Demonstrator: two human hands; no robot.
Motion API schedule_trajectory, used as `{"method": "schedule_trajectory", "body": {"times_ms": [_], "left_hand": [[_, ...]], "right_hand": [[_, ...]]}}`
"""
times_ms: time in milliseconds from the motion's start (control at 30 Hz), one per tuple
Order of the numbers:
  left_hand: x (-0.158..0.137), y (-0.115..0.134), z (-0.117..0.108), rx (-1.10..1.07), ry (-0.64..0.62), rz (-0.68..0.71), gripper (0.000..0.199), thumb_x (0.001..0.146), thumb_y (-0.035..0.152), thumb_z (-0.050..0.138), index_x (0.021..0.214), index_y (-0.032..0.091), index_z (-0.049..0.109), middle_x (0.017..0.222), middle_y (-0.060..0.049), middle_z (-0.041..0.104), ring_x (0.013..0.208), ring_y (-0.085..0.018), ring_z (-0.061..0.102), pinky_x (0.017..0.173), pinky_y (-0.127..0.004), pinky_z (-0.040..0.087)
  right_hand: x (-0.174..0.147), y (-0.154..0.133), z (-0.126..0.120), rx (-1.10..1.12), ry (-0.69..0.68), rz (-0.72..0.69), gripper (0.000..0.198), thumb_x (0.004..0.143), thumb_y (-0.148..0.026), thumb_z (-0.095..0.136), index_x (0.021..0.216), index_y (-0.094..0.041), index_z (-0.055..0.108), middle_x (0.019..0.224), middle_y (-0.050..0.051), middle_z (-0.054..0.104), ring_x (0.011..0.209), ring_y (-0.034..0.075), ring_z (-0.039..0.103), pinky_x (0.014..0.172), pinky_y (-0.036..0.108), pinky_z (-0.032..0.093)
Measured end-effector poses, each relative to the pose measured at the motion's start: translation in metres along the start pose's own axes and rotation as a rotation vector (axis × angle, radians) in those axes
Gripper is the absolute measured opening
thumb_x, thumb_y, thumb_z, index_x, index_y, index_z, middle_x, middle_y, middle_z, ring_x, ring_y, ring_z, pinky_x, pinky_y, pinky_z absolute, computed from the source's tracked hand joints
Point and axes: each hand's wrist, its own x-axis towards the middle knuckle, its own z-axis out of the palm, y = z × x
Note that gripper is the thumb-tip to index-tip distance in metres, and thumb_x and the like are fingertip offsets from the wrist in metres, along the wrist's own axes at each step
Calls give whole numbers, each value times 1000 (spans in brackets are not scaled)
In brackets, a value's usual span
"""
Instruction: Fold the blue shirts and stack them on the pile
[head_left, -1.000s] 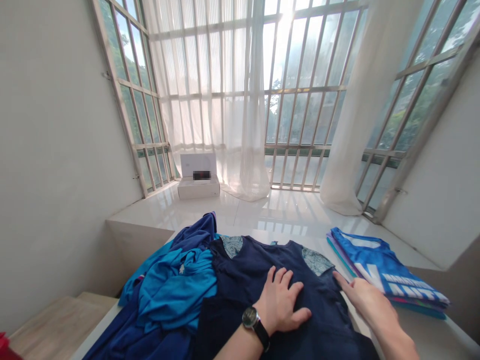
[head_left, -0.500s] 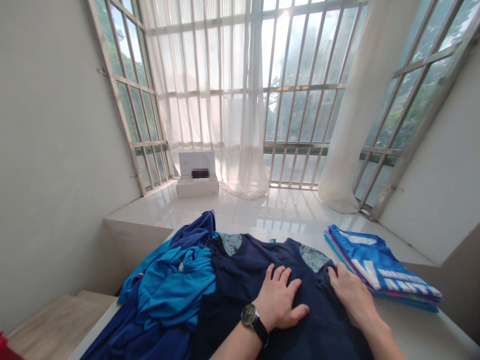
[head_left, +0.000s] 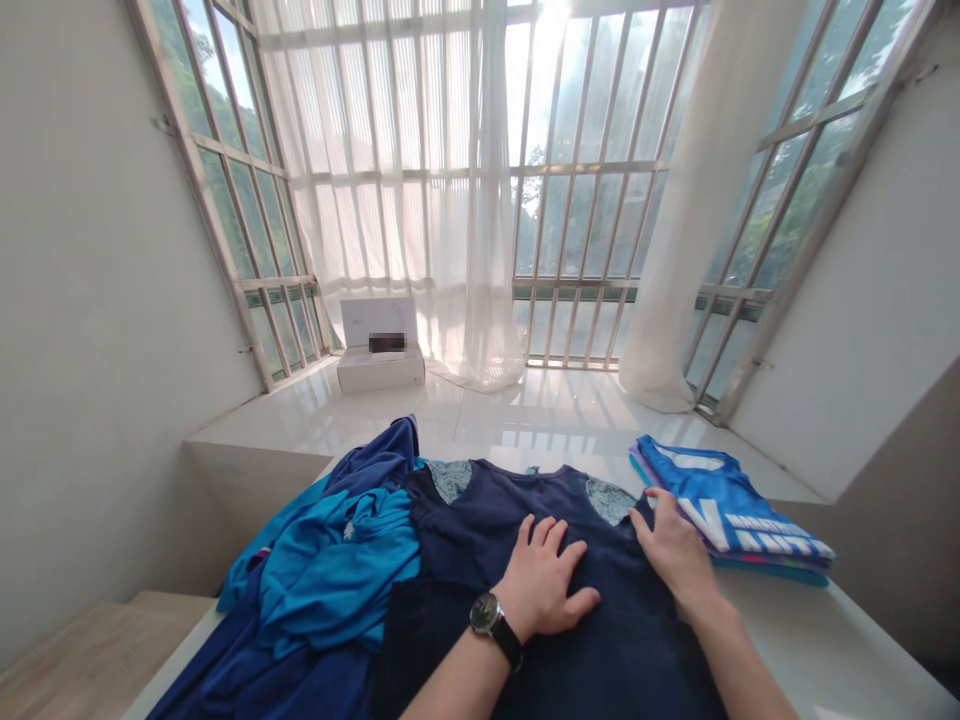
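Note:
A dark navy shirt with patterned grey-green shoulder panels lies spread out in front of me, neckline away from me. My left hand, a black-strapped watch on its wrist, rests flat on the shirt's chest with fingers spread. At the shirt's right sleeve edge, my right hand pinches the fabric between thumb and fingers. Left of the shirt is a crumpled heap of blue clothes, touching its side. Beyond my right hand sits a stack of folded shirts, a bright blue one with white lettering on top.
A white box with its lid up stands on the glossy window ledge at the back. Sheer curtains hang before barred windows. A white wall rises at left, and wooden boards show low on the left.
The view has turned slightly, so everything sits further left. My left hand stays flat on the chest, while my right hand's fingers have shifted a little at the sleeve edge.

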Motion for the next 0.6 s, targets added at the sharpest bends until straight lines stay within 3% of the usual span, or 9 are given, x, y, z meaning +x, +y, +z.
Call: {"method": "schedule_trajectory", "body": {"times_ms": [100,233,333,467,600], "left_hand": [[0,0,-1,-8,-4,2,69,93,70,40,144,26,49,155,-15,43,146,-34,31,121,-59,15],[-1,1,-2,-14,-10,-4,69,93,70,39,146,27,48,156,-14,41,148,-34,29,121,-60,14],[-1,2,-2,-15,-16,-6,69,93,70,39,146,27,47,157,-14,41,148,-34,29,121,-60,14],[0,2,-3,-17,-15,-10,68,92,70,41,146,28,48,157,-13,42,147,-34,31,121,-59,14],[1,0,-1,-26,-10,-14,68,91,69,44,144,27,49,156,-12,43,146,-33,31,122,-58,14]], "right_hand": [[-5,4,1,-127,-95,-18,55,94,-42,40,138,-11,41,113,21,70,100,34,70,82,41,51],[-6,15,3,-179,-202,3,46,92,-51,43,108,-12,62,100,21,73,95,36,71,76,41,52],[-3,21,4,-147,-237,-28,37,90,-46,47,99,-15,64,93,18,74,93,33,72,74,37,51],[-1,18,4,-45,-79,-73,30,88,-34,45,107,-16,61,95,15,74,91,28,71,75,34,50],[-8,-4,4,102,108,-185,27,89,-39,41,98,-21,59,96,12,71,88,28,68,75,36,50]]}}
